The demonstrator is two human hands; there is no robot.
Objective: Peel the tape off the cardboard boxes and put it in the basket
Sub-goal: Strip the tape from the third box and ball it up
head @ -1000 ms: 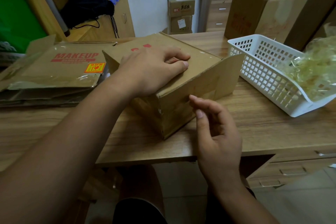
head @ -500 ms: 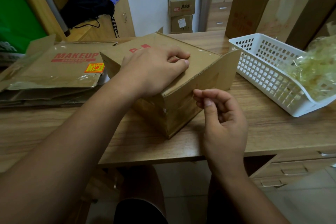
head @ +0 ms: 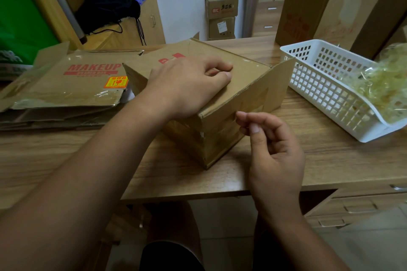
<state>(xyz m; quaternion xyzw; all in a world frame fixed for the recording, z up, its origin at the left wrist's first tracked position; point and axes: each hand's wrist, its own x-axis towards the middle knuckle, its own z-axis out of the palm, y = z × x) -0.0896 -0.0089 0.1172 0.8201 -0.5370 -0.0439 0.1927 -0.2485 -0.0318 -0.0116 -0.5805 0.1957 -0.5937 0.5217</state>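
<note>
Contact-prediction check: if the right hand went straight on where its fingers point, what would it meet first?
The cardboard box: the right hand aims its fingers at the taped near side, just under the top edge. Gap looks tiny; depth unclear.

We record one brown cardboard box (head: 220, 94) standing closed side up, turned corner-on to us, with one end flap swung open toward the basket. Clear tape (head: 251, 106) remains stuck across its near right face. A stack of flattened boxes (head: 72, 81) lies just to its left, glossy with tape. The white slotted basket (head: 319, 86) sits to the right, holding a wad of peeled tape (head: 383, 86).
</note>
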